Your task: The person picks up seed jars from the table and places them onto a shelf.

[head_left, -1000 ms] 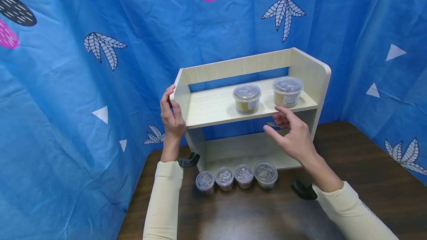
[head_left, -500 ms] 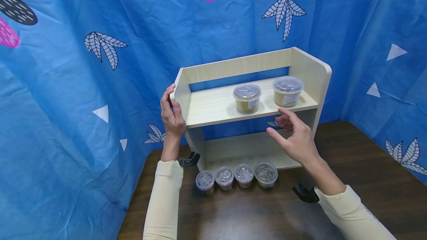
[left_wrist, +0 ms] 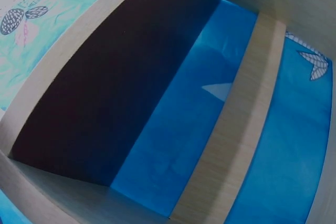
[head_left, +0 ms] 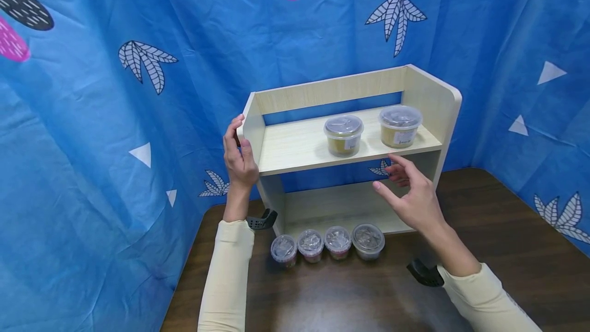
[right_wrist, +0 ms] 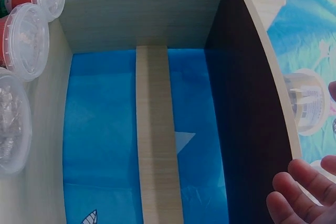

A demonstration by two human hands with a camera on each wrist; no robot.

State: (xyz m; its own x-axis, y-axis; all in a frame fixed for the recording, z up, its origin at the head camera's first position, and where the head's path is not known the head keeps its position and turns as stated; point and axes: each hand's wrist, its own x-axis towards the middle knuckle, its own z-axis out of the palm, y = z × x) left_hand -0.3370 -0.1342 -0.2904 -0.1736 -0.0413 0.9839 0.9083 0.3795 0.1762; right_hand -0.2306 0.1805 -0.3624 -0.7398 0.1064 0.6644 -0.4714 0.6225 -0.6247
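Both arms in cream long sleeves point(head_left: 227, 275), bare hands, w/ a black cam mount point(head_left: 424, 274) at ea. wrist.

shelf point(head_left: 295, 145) pale woodgrain | curtain point(head_left: 92, 117) blue, leaf-patterned | table point(head_left: 507, 229) dark brown
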